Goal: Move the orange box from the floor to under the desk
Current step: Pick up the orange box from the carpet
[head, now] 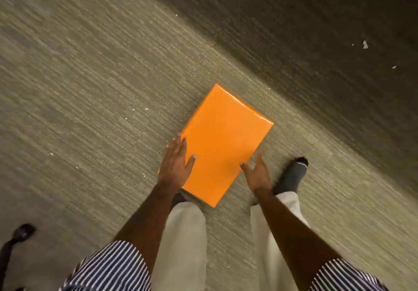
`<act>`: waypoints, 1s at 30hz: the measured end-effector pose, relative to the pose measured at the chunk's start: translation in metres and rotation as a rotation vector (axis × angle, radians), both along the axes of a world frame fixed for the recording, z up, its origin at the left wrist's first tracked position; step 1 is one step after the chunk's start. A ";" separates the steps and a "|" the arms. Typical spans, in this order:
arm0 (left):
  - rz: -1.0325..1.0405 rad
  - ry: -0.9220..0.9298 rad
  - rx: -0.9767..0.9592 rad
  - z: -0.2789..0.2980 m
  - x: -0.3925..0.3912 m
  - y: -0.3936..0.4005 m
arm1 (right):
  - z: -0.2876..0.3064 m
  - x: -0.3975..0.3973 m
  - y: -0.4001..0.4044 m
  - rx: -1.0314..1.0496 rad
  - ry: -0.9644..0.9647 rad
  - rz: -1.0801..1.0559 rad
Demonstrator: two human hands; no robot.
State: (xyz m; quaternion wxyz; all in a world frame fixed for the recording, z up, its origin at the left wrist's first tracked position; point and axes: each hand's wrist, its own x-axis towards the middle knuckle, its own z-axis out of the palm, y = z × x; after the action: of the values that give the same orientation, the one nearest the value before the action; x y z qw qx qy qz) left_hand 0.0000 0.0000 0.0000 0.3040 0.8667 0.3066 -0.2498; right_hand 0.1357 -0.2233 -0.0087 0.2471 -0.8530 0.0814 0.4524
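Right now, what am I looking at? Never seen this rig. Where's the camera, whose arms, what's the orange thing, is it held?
There is no machine here: one wide-angle camera sits on a person's head and looks down, so the arms and legs are the wearer's own. The orange box is flat, over the carpet in front of their feet. The left hand lies against its left long edge, thumb on top. The right hand is open at the right edge, at most brushing it. Neither hand is closed around it, so it is not clearly gripped. A grey sock shows at right. No desk is visible.
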 end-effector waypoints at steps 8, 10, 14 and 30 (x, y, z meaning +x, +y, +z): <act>0.257 0.141 -0.012 -0.053 -0.025 0.008 | -0.052 -0.032 0.012 0.203 0.289 -0.493; 0.294 0.206 -0.021 -0.061 -0.028 0.014 | -0.059 -0.034 0.014 0.146 0.374 -0.543; 0.371 0.317 -0.116 -0.072 -0.025 0.025 | -0.064 -0.031 0.016 0.066 0.450 -0.579; 0.412 0.232 -0.270 0.020 0.009 0.002 | 0.035 0.013 -0.022 0.280 0.212 -0.526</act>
State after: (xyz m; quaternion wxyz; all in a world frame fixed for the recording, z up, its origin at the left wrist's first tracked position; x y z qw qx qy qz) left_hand 0.0088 0.0020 0.0202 0.4240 0.7033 0.4733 -0.3186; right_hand 0.1482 -0.2454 0.0264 0.4609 -0.7084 0.2613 0.4663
